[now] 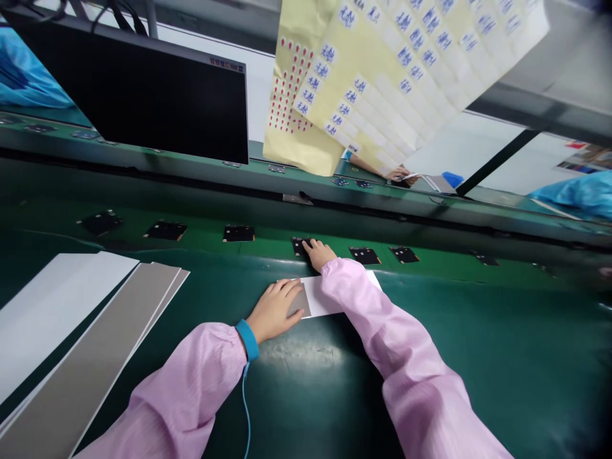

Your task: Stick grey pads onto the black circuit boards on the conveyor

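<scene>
L. grip [275, 310] laid flat, fingers slightly spread, on smooth grey-and-wht. card [321, 299]. Rect. blk. board [298, 246] touched at R. grip [321, 255] fingertips; pinch cannot be confirmed. Long grey strips [109, 319] noted left of L. grip, on glossy grn. worktop [306, 401].

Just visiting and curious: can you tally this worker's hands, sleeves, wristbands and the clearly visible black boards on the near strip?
Left hand and right hand: 2
Pink sleeves: 2
Blue wristband: 1
Black boards: 6 (blurred far-right ones uncounted)
Total: 11

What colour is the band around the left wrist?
The wristband is blue; it shows best in the head view.
</scene>
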Demonstrator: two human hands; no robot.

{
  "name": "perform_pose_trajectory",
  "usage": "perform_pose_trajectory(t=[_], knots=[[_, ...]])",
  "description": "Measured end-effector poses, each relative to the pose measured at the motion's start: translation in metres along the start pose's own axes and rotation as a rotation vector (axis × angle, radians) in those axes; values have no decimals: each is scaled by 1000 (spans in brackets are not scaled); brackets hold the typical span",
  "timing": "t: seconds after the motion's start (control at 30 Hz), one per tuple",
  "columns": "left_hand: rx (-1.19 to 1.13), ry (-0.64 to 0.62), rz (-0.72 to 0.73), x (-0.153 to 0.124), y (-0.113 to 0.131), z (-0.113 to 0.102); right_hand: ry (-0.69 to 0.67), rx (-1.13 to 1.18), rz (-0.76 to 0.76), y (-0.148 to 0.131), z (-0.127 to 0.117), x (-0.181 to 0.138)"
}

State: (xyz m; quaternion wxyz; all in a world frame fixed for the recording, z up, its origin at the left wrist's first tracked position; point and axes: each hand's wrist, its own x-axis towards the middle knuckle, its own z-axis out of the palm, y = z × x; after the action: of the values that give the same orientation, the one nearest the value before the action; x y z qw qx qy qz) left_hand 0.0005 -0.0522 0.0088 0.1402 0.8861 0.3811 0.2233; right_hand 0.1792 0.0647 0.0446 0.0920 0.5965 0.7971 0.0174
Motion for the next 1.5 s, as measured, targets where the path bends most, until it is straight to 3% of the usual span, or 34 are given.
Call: perform_pose_trajectory(t=[0.2, 0.27, 0.37, 0.5, 0.83, 1.5], knots=[[-30, 75, -6, -2, 0, 3, 239, 272, -107, -12, 11, -57], [-52, 97, -10, -3, 0, 4, 255, 381, -145, -24, 16, -75], [-77, 108, -10, -3, 0, 3, 233, 452, -76, -38, 19, -86], [-74, 109, 10, -3, 0, 2, 130, 408, 6, -42, 17, -79], [-67, 100, 25, -5, -2, 2, 5, 420, 11, -34, 10, -63], [-12, 62, 33, -3, 1, -1, 88, 565, -57, -27, 22, -54]])
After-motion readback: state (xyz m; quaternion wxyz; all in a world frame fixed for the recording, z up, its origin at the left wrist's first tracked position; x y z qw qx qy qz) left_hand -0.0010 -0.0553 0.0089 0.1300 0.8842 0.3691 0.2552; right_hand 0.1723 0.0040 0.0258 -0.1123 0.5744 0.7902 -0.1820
